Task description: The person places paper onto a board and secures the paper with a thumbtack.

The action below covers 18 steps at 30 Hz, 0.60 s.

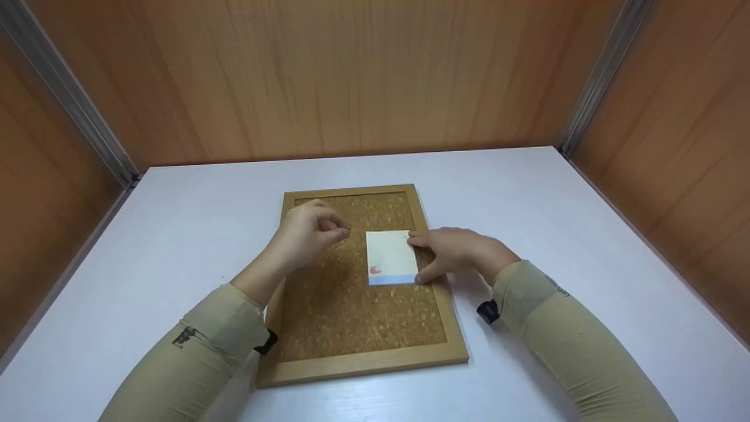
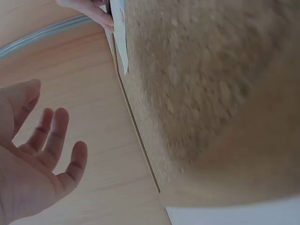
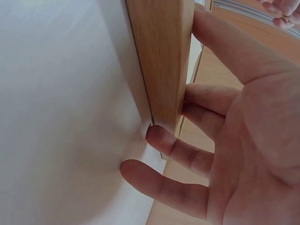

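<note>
A framed cork board lies flat on the white table. On its right half rests a white note sheet with a blue strip along the bottom and a small red print. My right hand presses the sheet's right edge with thumb and a fingertip. In the right wrist view, other fingers of it extend past the wooden frame. Above the board's left part, my left hand pinches a tiny brass-coloured thumbtack, mostly hidden by the fingertips. The left wrist view shows its remaining fingers loosely bent.
White tabletop surrounds the board. A wood-grain panel stands behind the table, with similar panels at both sides and grey metal posts in the corners. Both forearms wear beige sleeves with black straps at the wrists.
</note>
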### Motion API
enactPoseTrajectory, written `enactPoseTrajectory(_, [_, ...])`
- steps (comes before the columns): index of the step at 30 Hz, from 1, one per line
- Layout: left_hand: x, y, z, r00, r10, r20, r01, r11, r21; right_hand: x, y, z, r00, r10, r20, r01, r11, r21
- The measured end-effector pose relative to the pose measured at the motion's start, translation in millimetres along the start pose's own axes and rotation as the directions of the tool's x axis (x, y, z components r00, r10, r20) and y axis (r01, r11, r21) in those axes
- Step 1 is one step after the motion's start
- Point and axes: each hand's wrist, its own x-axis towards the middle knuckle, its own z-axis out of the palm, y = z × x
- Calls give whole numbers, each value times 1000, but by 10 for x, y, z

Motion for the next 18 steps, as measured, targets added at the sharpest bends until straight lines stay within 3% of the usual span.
enactPoseTrajectory(5, [128,89,91,986,-132,103,135,991,-23,12,0,9,1000,3,-4,-3,1000,4])
enactPoseTrajectory(9, [255,136,164,970,-181,164,188,982,-26,25,4,14,1000,3,-10,-3,1000,13])
enactPoseTrajectory(18, [540,190,335,943,-291,165,299,954,-29,18,-11,11,1000,-2,-3,2,1000,21])
